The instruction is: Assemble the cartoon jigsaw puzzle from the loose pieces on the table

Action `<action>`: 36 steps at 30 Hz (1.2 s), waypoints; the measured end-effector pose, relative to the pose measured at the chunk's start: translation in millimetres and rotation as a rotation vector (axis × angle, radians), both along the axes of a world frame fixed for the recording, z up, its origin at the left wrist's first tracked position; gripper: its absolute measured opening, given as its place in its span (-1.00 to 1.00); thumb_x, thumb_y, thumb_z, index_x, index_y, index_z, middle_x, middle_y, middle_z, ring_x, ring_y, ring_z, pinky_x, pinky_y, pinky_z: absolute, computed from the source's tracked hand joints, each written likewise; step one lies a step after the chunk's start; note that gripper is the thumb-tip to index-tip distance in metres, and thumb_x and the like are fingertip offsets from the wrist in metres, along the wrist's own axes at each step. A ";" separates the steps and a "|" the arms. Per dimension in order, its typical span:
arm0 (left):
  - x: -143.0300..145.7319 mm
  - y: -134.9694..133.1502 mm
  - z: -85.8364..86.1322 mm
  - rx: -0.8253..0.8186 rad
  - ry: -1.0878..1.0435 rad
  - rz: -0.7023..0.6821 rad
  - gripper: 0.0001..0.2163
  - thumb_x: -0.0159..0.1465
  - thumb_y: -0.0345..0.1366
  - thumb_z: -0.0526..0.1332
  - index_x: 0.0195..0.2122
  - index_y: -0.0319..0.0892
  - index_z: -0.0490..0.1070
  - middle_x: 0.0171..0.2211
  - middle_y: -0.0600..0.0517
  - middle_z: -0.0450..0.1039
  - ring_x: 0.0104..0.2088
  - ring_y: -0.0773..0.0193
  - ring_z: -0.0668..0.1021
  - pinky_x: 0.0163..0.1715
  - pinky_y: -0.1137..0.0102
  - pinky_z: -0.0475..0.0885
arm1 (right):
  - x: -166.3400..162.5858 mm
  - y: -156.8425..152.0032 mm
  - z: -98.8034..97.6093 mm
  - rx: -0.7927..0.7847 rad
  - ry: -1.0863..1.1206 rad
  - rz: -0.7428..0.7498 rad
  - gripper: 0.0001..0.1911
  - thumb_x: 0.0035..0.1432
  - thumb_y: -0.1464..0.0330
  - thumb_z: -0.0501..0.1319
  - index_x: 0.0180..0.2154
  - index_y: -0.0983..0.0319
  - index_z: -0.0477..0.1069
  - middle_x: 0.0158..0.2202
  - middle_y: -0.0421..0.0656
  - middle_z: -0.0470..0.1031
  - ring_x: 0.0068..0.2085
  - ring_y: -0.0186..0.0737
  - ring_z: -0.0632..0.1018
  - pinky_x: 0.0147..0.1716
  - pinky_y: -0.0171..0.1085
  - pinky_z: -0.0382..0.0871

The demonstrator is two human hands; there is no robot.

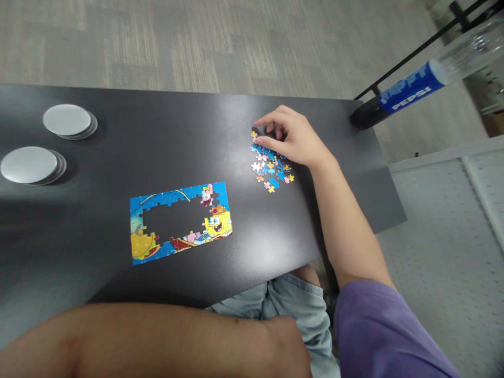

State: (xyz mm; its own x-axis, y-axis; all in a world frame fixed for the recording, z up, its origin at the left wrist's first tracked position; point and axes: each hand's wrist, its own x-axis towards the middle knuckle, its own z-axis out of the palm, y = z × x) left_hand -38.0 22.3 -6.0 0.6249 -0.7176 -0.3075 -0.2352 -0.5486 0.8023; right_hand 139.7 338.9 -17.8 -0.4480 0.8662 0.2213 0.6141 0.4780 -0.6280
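Note:
Over the far side of a small pile of loose jigsaw pieces [271,167] is my right hand [289,134]. Its thumb and index finger are apart, with no piece visibly gripped; the other fingers curl under. One yellow-and-pink jigsaw piece [254,137] lies by the thumb tip. Left of the pile rests a partly assembled jigsaw puzzle [218,224], a cartoon border around a bare middle. My left hand [289,346] is low over my lap, its forearm crossing the bottom of the view, and its fingers are hidden.
Two stacks of white discs, a farther stack [66,119] and a nearer stack [29,165], stand at the left of the dark table [165,136]. A Pepsi bottle [411,89] with dark liquid stands at the far right corner. A pale perforated panel [444,252] is at the right.

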 end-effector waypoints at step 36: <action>-5.1 2.8 1.3 -0.031 -0.123 0.215 -0.39 0.55 -0.18 0.53 -0.68 0.03 0.43 -0.10 0.22 0.91 -0.23 0.43 0.78 -0.53 0.36 0.43 | -136.6 -96.3 6.8 -0.303 0.425 0.474 -0.81 0.62 0.19 0.59 0.10 0.11 0.74 -0.06 -0.15 0.90 -0.15 -0.13 0.82 -0.08 -0.16 0.73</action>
State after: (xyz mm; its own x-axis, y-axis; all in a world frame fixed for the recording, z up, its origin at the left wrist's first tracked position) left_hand -43.1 25.1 -4.7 0.7958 -0.5717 -0.1998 -0.2122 -0.5723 0.7922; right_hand 3.0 242.6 -10.9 -0.7206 0.6502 0.2407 0.0551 0.3998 -0.9150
